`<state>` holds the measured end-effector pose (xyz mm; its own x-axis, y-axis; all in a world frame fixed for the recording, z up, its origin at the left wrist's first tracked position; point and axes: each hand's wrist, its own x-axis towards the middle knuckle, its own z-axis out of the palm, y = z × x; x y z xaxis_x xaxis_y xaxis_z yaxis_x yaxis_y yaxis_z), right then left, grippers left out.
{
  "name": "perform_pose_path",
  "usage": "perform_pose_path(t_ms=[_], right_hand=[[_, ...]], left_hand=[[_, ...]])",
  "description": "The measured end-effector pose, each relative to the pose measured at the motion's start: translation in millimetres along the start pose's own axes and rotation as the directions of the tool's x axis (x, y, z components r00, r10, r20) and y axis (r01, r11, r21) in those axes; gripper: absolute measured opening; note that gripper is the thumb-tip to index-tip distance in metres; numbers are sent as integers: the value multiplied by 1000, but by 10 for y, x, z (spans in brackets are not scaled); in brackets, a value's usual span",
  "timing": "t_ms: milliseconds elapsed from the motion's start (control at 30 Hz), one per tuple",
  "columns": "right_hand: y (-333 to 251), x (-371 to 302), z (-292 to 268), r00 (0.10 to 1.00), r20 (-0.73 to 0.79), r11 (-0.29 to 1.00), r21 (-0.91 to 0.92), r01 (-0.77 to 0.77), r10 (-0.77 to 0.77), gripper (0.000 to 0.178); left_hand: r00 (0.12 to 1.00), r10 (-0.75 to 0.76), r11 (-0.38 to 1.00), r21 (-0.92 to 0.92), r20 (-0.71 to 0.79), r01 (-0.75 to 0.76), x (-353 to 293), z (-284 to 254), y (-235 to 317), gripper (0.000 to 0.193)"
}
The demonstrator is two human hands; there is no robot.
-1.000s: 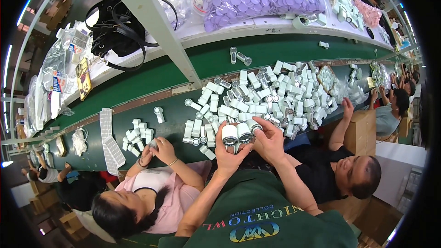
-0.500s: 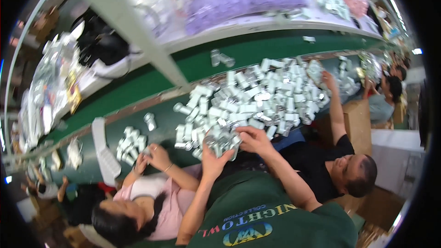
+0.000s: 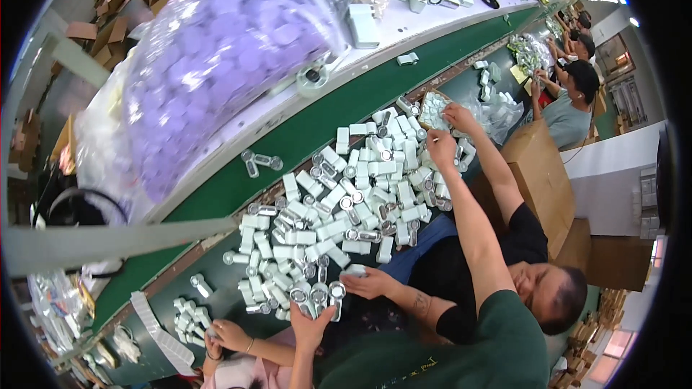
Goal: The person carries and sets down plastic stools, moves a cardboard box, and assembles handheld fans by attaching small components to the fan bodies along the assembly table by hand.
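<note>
My left hand (image 3: 311, 330) is closed around several pale mint plastic pieces with round ringed ends (image 3: 318, 294), held at the near edge of the heap. My right arm stretches far to the right. Its hand (image 3: 442, 150) is closed, fingertips pinched, just short of a small box of pale little parts (image 3: 435, 109). A speck of white shows at the fingertips, too small to name. Between my hands spreads a large heap of the same mint pieces (image 3: 378, 169), many with clear or ringed ends.
A co-worker in black on my right reaches one hand (image 3: 461, 119) to the small box; the other hand (image 3: 366, 284) holds a pale piece beside my left hand. Another person's hands (image 3: 229, 335) work at left. A bag of purple parts (image 3: 231, 65) lies on the shelf beyond the green belt.
My right hand has left my left hand's side and moved far right to the small box. The left hand still grips its pieces. The view has turned.
</note>
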<state>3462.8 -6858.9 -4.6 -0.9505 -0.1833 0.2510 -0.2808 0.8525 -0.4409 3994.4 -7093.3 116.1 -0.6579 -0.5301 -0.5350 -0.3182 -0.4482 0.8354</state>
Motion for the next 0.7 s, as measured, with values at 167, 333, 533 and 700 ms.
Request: perform_pose_path(t_ms=[167, 333, 533, 700], right_hand=[[818, 795, 436, 997, 80, 978, -210, -5, 22, 20], [1083, 969, 659, 966, 187, 947, -301, -115, 177, 20], [984, 918, 486, 994, 71, 964, -257, -67, 87, 14], [-376, 173, -109, 977, 214, 903, 421, -89, -3, 16]], left_hand=[[999, -37, 991, 131, -3, 37, 269, 168, -182, 79], [998, -67, 987, 143, -4, 67, 432, 340, -118, 81], [998, -53, 986, 159, -32, 57, 543, 440, -73, 77], [996, 80, 927, 370, -36, -61, 624, 451, 130, 70]])
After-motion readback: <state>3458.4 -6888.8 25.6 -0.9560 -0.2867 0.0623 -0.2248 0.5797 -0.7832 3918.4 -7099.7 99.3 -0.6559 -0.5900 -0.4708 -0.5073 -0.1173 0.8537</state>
